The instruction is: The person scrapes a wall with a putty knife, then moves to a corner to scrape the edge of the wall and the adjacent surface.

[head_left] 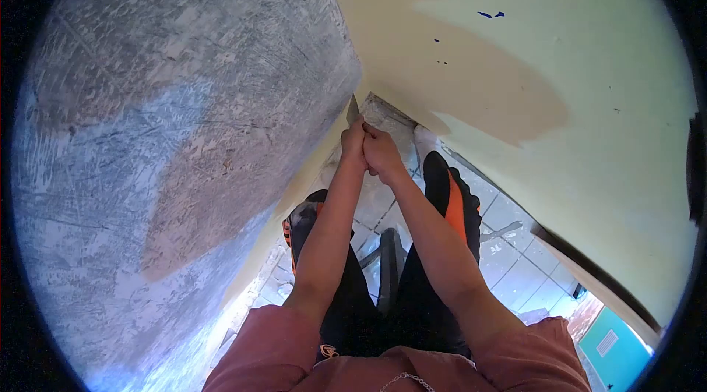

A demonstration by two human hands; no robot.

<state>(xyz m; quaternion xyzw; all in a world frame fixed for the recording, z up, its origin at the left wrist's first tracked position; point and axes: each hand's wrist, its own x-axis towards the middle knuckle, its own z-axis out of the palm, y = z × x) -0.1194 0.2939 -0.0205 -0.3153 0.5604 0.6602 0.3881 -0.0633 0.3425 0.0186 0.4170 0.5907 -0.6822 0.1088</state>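
A scraper with a flat, tapering metal blade (353, 108) points away from me, its tip close to the lower edge of the grey wall near the corner. My left hand (353, 143) is closed round its handle, which the fingers hide. Pressed up against it, my right hand (381, 150) is also closed on the handle end. Left of the hands rises the rough, scraped grey wall surface (221, 97). To the right stands a smooth cream wall (530, 61) with a few small dark marks.
White-stained floor tiles (372, 204) lie below, between my two black and orange shoes (455, 200). A dark bar-like object (390, 259) stands between my legs. At the lower right are a dark-edged board (596, 274) and a turquoise panel (615, 344).
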